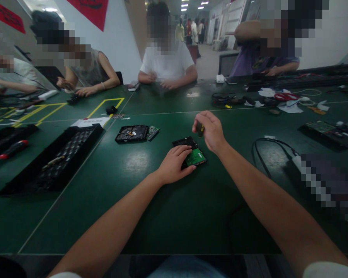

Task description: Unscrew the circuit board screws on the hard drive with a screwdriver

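A hard drive (197,156) with a green circuit board lies on the green table in front of me. My left hand (175,164) lies over its left side, fingers across the top and thumb along the near edge, holding it down. Above the drive's far right corner, my right hand (210,129) has its fingers closed around the dark and yellowish handle of a screwdriver (201,131). The handle points down; I cannot tell whether the tip touches the drive. Left of these, a second hard drive (132,133) lies beside a small loose circuit board (153,133).
A long black tray (84,144) stands on the left, with a red and black screwdriver (14,149) beyond it. To the right lie a black cable (256,144), another drive (330,133) and a pile of cables and scraps (287,96). Several people sit across the table.
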Tool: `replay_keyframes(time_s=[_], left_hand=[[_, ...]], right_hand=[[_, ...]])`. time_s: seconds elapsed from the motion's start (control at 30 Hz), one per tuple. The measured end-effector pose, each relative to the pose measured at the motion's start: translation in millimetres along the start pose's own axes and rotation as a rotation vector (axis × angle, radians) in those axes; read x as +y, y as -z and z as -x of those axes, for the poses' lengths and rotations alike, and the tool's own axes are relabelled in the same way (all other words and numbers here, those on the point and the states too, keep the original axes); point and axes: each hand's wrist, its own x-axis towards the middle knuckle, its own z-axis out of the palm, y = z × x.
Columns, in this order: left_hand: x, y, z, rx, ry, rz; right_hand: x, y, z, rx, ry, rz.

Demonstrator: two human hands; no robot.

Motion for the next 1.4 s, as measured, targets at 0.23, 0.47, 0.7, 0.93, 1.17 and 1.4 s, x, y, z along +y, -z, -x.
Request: replay_keyframes(time_s=[0.23,0.47,0.7,0.93,1.17,1.4], left_hand=[[-1,0.0,0,-0.004,0.000,0.002],[0,0.5,-1,-0.005,0.002,0.010],[1,0.7,-1,-0.003,0.001,0.011],[1,0.8,-1,-0.003,-0.003,0.013],[0,0.2,-1,0.002,-0.010,0.009],[1,0.6,-1,0.000,-0.003,0.006]], right_hand=[[1,1,0,0.015,-0.019,-0.042],[4,1,-2,0.064,0.011,0.020],[8,2,-3,0.058,0.005,0.025],[8,5,-3,0.002,-0.038,-0.042],[13,9,-5,0.048,0.009,-0.017],[7,5,-3,0.081,-0.005,0.020]])
